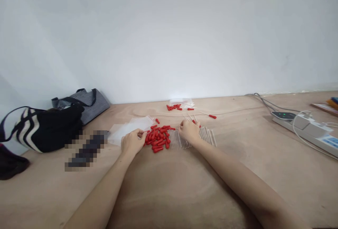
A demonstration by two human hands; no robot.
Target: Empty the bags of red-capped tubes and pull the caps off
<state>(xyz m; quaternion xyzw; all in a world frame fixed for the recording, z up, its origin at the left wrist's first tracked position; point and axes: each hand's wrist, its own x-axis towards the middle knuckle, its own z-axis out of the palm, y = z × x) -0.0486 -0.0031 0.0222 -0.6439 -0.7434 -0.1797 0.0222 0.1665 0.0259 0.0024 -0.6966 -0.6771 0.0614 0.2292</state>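
Note:
A heap of red rubber dropper bulbs (pixel 158 139) lies on the wooden table between my hands. At its left edge my left hand (pixel 134 141) is closed in a pinch, with a bit of red bulb showing at the fingertips. Right of the heap, thin clear glass tubes (pixel 211 137) lie side by side in a row. Over this row my right hand (pixel 189 130) has its fingers curled together; what they hold is hidden. Just beyond it are a few tubes with red bulbs, partly covered by the hand. One dropper with its red bulb (pixel 212 116) lies farther right.
Clear plastic bags (pixel 126 130) lie left of the heap. More bulbs (pixel 173 107) and a bag (pixel 181 101) sit near the wall. Dark bags (pixel 56 130) stand at left, beside a blurred-out dark item (pixel 88 151). At right is a power strip (pixel 303 130) with cables.

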